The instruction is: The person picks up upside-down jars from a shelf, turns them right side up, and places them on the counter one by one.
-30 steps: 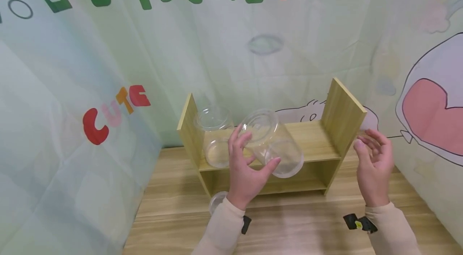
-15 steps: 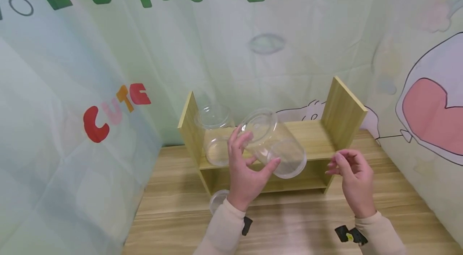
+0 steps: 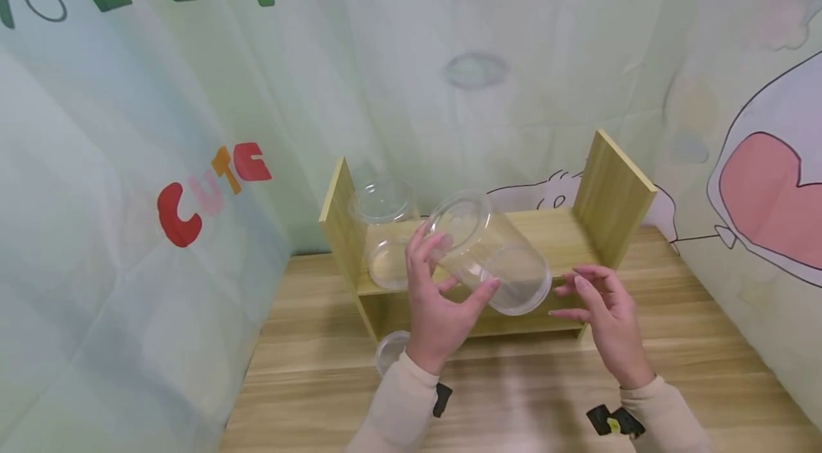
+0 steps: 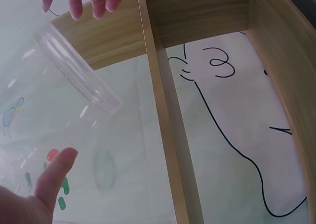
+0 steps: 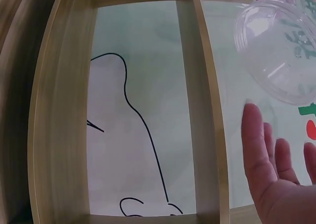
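My left hand (image 3: 443, 310) grips a clear plastic jar (image 3: 507, 246) round its side, thumb in front and fingers behind. The jar is held tilted above the front of the wooden shelf (image 3: 552, 235), its rimmed round end (image 5: 276, 51) toward the right. Whether a cap covers that end, I cannot tell. Just right of that end is my right hand (image 3: 610, 324), fingers loosely bent, apart from the jar and holding nothing. A second clear jar (image 3: 383, 232) stands upright at the left of the shelf's upper board.
A round clear plastic piece (image 3: 390, 352) lies on the wooden table (image 3: 308, 367), partly hidden by my left sleeve. The shelf's side panels (image 3: 613, 200) rise above its upper board. A printed cloth (image 3: 385, 82) hangs behind and at both sides.
My right hand has come leftward from beside the shelf's right panel, close to the jar's rimmed end. My left hand keeps its grip; the jar has turned only slightly.
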`<state>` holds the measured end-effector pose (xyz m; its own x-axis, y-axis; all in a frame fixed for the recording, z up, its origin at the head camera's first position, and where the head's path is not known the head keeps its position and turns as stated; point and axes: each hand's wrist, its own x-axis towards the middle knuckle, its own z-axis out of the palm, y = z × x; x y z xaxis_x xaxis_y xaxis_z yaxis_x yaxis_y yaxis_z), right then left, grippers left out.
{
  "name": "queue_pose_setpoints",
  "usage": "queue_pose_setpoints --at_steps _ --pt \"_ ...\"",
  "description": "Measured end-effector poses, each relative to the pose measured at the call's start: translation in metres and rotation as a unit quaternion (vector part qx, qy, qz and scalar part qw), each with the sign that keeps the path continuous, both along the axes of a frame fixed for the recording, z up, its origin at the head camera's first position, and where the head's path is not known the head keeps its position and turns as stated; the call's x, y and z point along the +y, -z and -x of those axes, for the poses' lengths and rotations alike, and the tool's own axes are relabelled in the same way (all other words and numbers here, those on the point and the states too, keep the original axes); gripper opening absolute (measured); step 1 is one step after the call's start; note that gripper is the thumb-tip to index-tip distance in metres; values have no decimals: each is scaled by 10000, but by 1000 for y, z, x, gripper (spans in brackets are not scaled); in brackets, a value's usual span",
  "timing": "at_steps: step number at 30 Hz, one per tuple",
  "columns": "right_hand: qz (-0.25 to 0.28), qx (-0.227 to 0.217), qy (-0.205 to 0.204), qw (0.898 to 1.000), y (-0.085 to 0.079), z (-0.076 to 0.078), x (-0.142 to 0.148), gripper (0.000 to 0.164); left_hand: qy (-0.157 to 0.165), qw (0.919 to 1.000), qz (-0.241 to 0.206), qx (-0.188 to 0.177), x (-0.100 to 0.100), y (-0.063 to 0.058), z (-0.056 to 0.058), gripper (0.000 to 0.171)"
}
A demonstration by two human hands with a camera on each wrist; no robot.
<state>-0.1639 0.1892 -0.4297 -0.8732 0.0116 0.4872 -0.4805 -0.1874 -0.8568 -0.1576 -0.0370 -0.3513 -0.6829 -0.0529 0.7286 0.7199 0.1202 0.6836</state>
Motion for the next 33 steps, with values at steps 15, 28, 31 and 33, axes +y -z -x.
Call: queue_pose_setpoints --at_steps 15,28,31,33 --pt "141 -615 -1154 9913 -20 -28 -29 46 192 9991 13 -380 -4 3 -22 73" --pt "528 -662 -1443 9859 -17 -33 -36 47 215 9976 -175 -638 -7 34 -13 77" --pt "549 -673 -1460 9855 -18 -34 -38 47 267 9966 -247 -740 -7 33 -14 77" --pt "612 -675 -1530 9840 -19 -34 -38 47 324 9958 -309 -799 -7 23 -19 76"
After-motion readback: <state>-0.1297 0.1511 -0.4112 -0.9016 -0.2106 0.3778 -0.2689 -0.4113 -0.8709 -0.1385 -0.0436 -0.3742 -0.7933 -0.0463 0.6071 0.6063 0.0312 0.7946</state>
